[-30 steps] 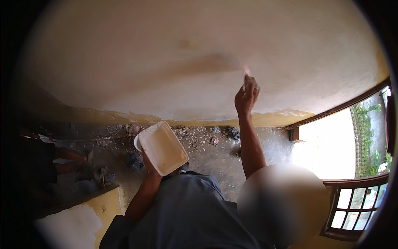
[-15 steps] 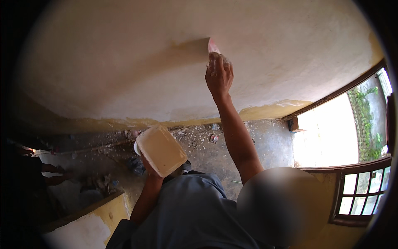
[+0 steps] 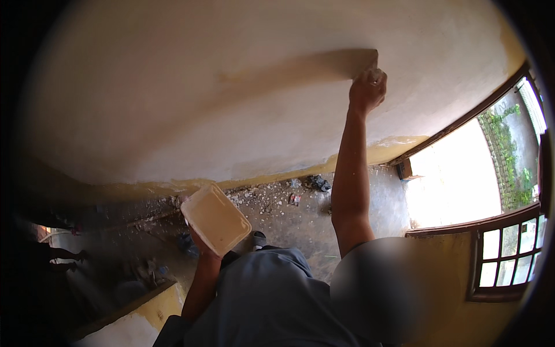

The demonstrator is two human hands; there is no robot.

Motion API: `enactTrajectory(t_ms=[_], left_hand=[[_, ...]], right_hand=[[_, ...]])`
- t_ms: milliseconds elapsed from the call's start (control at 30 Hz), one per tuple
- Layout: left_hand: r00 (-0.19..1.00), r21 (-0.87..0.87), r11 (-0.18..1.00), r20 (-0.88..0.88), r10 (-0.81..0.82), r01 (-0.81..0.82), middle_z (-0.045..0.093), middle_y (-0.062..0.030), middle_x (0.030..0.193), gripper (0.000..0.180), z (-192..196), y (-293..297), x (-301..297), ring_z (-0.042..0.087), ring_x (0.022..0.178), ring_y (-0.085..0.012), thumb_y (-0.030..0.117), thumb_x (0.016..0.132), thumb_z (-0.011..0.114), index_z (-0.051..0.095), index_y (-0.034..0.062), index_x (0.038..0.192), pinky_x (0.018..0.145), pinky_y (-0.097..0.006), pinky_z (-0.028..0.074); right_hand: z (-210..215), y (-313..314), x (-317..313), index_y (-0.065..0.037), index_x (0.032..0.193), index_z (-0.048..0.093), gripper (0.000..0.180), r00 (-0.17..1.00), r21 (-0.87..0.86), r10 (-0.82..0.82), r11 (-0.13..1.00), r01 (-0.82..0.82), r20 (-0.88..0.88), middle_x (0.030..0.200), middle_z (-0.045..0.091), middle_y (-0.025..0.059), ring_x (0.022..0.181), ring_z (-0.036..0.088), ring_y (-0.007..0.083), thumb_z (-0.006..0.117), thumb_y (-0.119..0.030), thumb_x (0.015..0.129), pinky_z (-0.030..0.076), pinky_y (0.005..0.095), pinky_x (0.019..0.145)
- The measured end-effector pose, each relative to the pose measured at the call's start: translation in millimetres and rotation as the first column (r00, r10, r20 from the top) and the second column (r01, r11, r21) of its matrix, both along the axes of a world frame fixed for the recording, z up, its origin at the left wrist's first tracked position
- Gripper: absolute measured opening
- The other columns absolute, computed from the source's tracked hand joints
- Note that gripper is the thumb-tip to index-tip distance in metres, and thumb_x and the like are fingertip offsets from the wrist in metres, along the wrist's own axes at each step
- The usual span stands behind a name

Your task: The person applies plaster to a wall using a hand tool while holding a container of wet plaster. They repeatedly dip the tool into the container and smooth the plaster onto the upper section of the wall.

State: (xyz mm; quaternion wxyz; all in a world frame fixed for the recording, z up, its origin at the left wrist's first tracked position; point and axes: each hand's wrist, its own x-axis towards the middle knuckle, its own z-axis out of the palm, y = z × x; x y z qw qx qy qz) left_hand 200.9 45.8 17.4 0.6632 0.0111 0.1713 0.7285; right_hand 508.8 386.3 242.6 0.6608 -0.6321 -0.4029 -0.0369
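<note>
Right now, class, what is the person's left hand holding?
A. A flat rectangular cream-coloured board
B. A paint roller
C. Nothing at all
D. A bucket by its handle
A. The left hand grips the underside of a flat rectangular cream-coloured board, held low, while the right hand is raised against the pale wall.

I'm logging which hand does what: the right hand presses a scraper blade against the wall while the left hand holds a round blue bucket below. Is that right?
Not quite. In the head view the left hand holds a flat, pale rectangular tray, not a round blue bucket. The rest stands: the right hand is raised, pressing a blade against the wall.
</note>
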Motion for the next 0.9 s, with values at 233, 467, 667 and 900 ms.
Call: enactTrajectory(t_ms=[233, 467, 667, 900], left_hand=[[1.000, 0.008, 1.000, 0.015, -0.013, 0.013, 0.056, -0.0088, 0.135, 0.061, 4.5, 13.2, 14.2, 0.056, 0.120, -0.0332, 0.059, 0.099, 0.036, 0.047, 0.0161, 0.141, 0.101, -0.053, 0.047], [0.994, 0.036, 0.994, -0.003, -0.105, 0.105, 0.056, -0.0076, 0.134, 0.057, 8.8, 17.4, 24.1, 0.056, 0.121, -0.0326, 0.054, 0.100, 0.035, 0.047, 0.0158, 0.140, 0.102, -0.054, 0.046], [0.997, -0.017, 0.998, 0.049, -0.061, 0.062, 0.056, -0.0083, 0.134, 0.056, 38.9, 15.4, 26.7, 0.056, 0.121, -0.0334, 0.053, 0.100, 0.037, 0.047, 0.0158, 0.141, 0.102, -0.055, 0.045], [0.990, 0.169, 0.976, -0.023, -0.137, 0.139, 0.052, -0.0090, 0.140, 0.061, 20.4, 34.6, 29.6, 0.053, 0.126, -0.0310, 0.056, 0.100, 0.035, 0.040, 0.0150, 0.146, 0.104, -0.053, 0.046]], right_hand=[[-39.3, -29.1, -32.9, -0.008, 0.108, 0.063, 0.030, 0.821, 0.246, 0.126, 0.919, -0.308, 0.557, 0.099, 0.067, 0.0165, 0.089, 0.063, 0.0366, 0.059, -0.004, 0.078, 0.050, 0.0466, 0.080], [-48.7, 23.3, 47.2, -0.015, 0.124, 0.058, 0.036, 0.728, 0.135, -0.035, 0.988, -0.080, 0.685, 0.132, 0.054, 0.0132, 0.120, 0.048, 0.0379, 0.056, -0.004, 0.089, 0.041, 0.0499, 0.099], [-50.9, -27.5, 63.7, -0.006, 0.117, 0.057, 0.026, 0.968, 0.010, 0.158, 0.987, -0.163, 0.194, 0.105, 0.066, 0.0220, 0.098, 0.063, 0.0428, 0.057, -0.016, 0.093, 0.050, 0.0493, 0.087], [27.4, 6.7, 28.8, -0.007, 0.119, 0.054, 0.034, 1.000, -0.050, -0.024, 0.998, 0.024, -0.001, 0.104, 0.067, 0.0185, 0.102, 0.063, 0.0389, 0.059, -0.011, 0.086, 0.049, 0.0499, 0.089]])
